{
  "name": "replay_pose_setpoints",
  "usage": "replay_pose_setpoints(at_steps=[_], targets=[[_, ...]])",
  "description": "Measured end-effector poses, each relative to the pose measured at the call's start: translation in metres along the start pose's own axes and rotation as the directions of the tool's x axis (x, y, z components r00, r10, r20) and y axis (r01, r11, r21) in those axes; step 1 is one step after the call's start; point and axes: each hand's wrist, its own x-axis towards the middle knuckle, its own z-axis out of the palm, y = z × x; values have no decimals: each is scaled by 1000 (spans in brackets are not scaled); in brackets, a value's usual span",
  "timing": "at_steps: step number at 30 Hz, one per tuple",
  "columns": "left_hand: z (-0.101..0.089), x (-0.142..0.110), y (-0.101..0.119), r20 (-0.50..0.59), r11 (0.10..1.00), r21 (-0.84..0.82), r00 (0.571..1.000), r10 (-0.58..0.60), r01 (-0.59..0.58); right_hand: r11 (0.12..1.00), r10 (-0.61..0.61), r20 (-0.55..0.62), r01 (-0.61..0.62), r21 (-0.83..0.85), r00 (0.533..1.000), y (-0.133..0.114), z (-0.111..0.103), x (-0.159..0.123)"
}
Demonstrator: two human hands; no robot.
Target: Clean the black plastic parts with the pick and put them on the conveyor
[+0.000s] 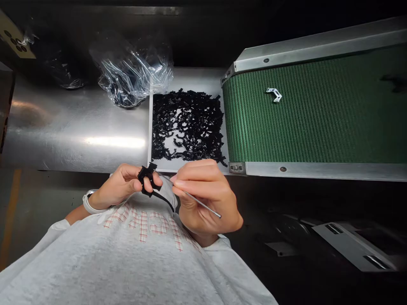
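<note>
Metal desk (pixel 76 127): set at left, scuffed and brightly reflecting; clear plastic bag (pixel 125 78), stood toward the desk's back, apparently so that it is kept out of the hands' way; left hand (pixel 124 186), grip closed around a black part (pixel 146 174), held at the near edge; fingertips are seen among the part's openings, seemingly so that it is steadied while its right side is left reachable; white tray (pixel 150 127), strewn with black pieces (pixel 203 118), placed just beyond the hands, presumably for short reaches; slim metal rod (pixel 203 204), slanted, its far tip held at the part, contact uncertain; right hand (pixel 211 190), grip pinched on the rod pen-fashion, seemingly for fine control; green conveyor belt (pixel 318 123), positioned beside the tray; white bracket (pixel 277 95), laid upon it.
</note>
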Motion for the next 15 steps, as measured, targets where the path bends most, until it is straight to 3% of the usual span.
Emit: replay_pose_setpoints(at_steps=[8, 15], targets=[[-4, -1, -2, 41, 999, 19, 999, 31, -32, 993, -10, -45, 5, -115, 999, -1, 1, 1], [-4, -2, 0, 16, 998, 47, 999, 36, -37, 996, 19, 35, -15, -92, 999, -3, 1, 1]])
